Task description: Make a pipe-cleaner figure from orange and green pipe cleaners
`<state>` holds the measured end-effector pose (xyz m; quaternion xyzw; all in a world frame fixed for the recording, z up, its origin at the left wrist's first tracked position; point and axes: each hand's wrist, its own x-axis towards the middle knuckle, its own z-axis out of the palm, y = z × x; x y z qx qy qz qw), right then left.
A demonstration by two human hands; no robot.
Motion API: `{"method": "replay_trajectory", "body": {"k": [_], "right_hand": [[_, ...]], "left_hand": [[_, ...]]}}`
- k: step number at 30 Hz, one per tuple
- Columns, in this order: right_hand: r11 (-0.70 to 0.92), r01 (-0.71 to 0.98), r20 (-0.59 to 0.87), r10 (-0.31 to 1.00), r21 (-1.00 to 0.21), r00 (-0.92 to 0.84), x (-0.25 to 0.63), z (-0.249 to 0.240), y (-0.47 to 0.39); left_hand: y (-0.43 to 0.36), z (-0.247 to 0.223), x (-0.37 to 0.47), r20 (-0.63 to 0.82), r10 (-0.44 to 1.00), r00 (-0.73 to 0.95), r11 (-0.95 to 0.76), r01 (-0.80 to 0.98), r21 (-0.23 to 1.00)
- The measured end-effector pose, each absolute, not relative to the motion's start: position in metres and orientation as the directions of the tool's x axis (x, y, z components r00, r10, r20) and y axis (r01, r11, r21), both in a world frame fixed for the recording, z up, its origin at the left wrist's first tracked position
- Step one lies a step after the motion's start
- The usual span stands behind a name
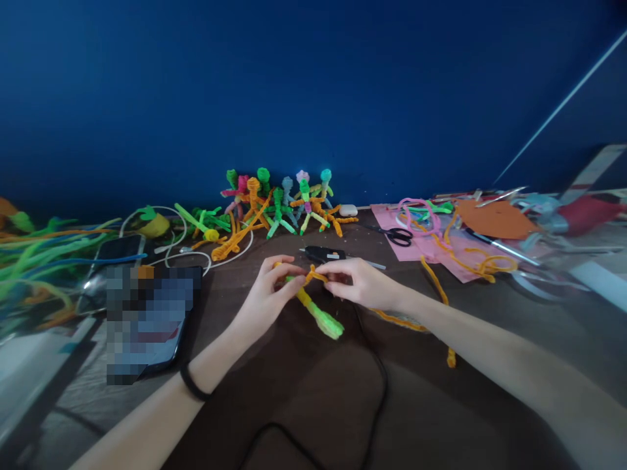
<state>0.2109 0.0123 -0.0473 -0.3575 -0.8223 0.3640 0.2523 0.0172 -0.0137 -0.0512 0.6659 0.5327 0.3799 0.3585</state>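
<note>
My left hand [274, 287] is closed on a yellow and light-green pipe-cleaner piece [323, 318], whose fuzzy green end slants down to the right over the table. A short orange pipe cleaner [316, 275] crosses the gap between my hands, bent near its middle. Its right end is pinched by the thumb and fingers of my right hand [355, 281]. My left fingertips touch the other side, and they hide where the orange and yellow parts meet. Just behind my hands lies a black glue gun [324, 254], with its cord running down the table.
Several pipe-cleaner figures [277, 212] stand along the blue wall. A phone [166, 326], white cable and loose pipe cleaners [39, 261] lie left. Right are scissors [399, 236], pink sheets [386, 225], an orange sheet [494, 219] and an orange strand [435, 281].
</note>
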Motion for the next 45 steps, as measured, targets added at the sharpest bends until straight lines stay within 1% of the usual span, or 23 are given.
{"method": "replay_trajectory", "body": {"k": [4, 6, 11, 14, 17, 22, 25, 27, 29, 33, 36, 39, 41, 42, 43, 45], "right_hand": [[0.533, 0.379, 0.199, 0.74, -0.757, -0.643, 0.21, -0.048, 0.011], [0.531, 0.363, 0.199, 0.732, -0.766, -0.651, 0.209, -0.048, 0.01], [0.42, 0.331, 0.124, 0.756, -0.845, -0.643, 0.208, -0.046, 0.009], [0.412, 0.332, 0.099, 0.74, -0.848, -0.666, 0.208, -0.046, 0.01], [0.472, 0.346, 0.126, 0.718, -0.811, -0.684, 0.21, -0.045, 0.013], [0.586, 0.378, 0.192, 0.687, -0.717, -0.701, 0.214, -0.045, 0.016], [0.663, 0.357, 0.252, 0.641, -0.659, -0.725, 0.213, -0.045, 0.015], [0.706, 0.371, 0.296, 0.63, -0.603, -0.718, 0.212, -0.044, 0.012], [0.748, 0.392, 0.339, 0.615, -0.535, -0.712, 0.211, -0.043, 0.009], [0.839, 0.407, 0.411, 0.535, -0.361, -0.738, 0.21, -0.041, 0.002], [0.867, 0.45, 0.397, 0.498, -0.215, -0.771, 0.209, -0.041, -0.002], [0.855, 0.503, 0.361, 0.511, -0.122, -0.78, 0.207, -0.041, -0.003], [0.845, 0.523, 0.361, 0.526, -0.114, -0.77, 0.207, -0.042, -0.003], [0.84, 0.528, 0.368, 0.535, -0.129, -0.761, 0.206, -0.042, -0.003], [0.834, 0.528, 0.381, 0.545, -0.158, -0.747, 0.206, -0.042, -0.003], [0.819, 0.513, 0.414, 0.573, -0.257, -0.708, 0.205, -0.042, -0.002]], "left_hand": [[-0.013, -0.052, 0.018, 0.15, 0.974, 0.169, -0.218, 0.521, 0.825], [-0.012, -0.053, 0.017, 0.153, 0.971, 0.182, -0.229, 0.536, 0.813], [-0.013, -0.05, 0.018, 0.157, 0.973, 0.168, -0.224, 0.528, 0.819], [-0.016, -0.048, 0.018, 0.164, 0.97, 0.18, -0.235, 0.517, 0.823], [-0.017, -0.048, 0.017, 0.162, 0.951, 0.262, -0.274, 0.479, 0.834], [-0.02, -0.048, 0.019, 0.111, 0.897, 0.428, -0.305, 0.417, 0.856], [-0.022, -0.047, 0.021, 0.07, 0.877, 0.475, -0.296, 0.42, 0.858], [-0.023, -0.047, 0.023, 0.041, 0.873, 0.486, -0.283, 0.437, 0.854], [-0.024, -0.047, 0.025, 0.037, 0.875, 0.482, -0.289, 0.46, 0.84], [-0.025, -0.048, 0.027, 0.092, 0.887, 0.452, -0.341, 0.506, 0.792], [-0.024, -0.05, 0.027, 0.142, 0.906, 0.399, -0.358, 0.542, 0.76], [-0.023, -0.053, 0.026, 0.19, 0.928, 0.32, -0.349, 0.567, 0.746], [-0.022, -0.055, 0.025, 0.224, 0.942, 0.25, -0.331, 0.59, 0.737], [-0.022, -0.055, 0.025, 0.243, 0.946, 0.216, -0.325, 0.6, 0.731], [-0.022, -0.055, 0.025, 0.265, 0.946, 0.187, -0.323, 0.608, 0.725], [-0.022, -0.055, 0.025, 0.292, 0.944, 0.153, -0.323, 0.611, 0.723]]}}
